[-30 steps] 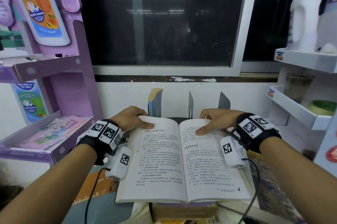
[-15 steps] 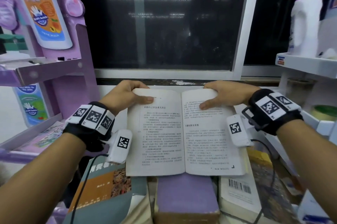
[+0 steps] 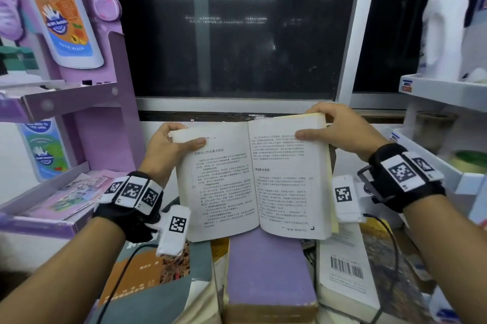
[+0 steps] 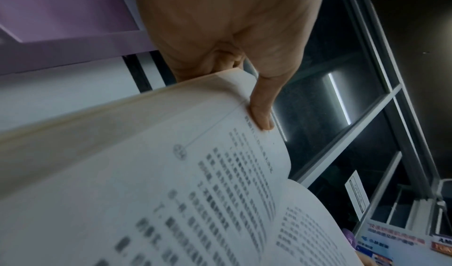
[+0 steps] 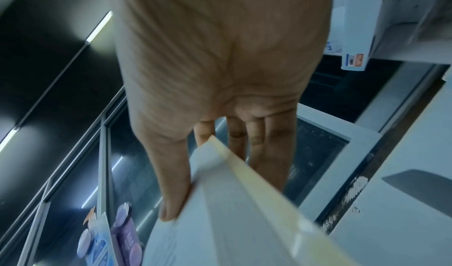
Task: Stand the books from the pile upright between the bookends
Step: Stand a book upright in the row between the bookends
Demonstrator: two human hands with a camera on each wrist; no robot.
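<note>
An open book [image 3: 253, 178] with printed pages is held up in the air in front of the window, spine roughly vertical. My left hand [image 3: 168, 147] grips its top left corner, thumb on the page [image 4: 260, 113], fingers behind. My right hand [image 3: 334, 130] grips the top right corner the same way, thumb on the page [image 5: 171, 193]. Below lies the pile: a purple book [image 3: 268, 276], an orange and grey book [image 3: 147, 279] to its left, a white book with a barcode [image 3: 347, 271] to its right. The bookends are hidden behind the open book.
A purple display shelf [image 3: 66, 102] with leaflets stands at the left. White shelves [image 3: 442, 92] with a white bottle [image 3: 442, 28] and a tape roll [image 3: 471, 160] stand at the right. A dark window [image 3: 237, 34] fills the back.
Both hands have lifted the open book off the pile and raised it toward the window. The purple book beneath has come into view and the bookends have gone out of sight.
</note>
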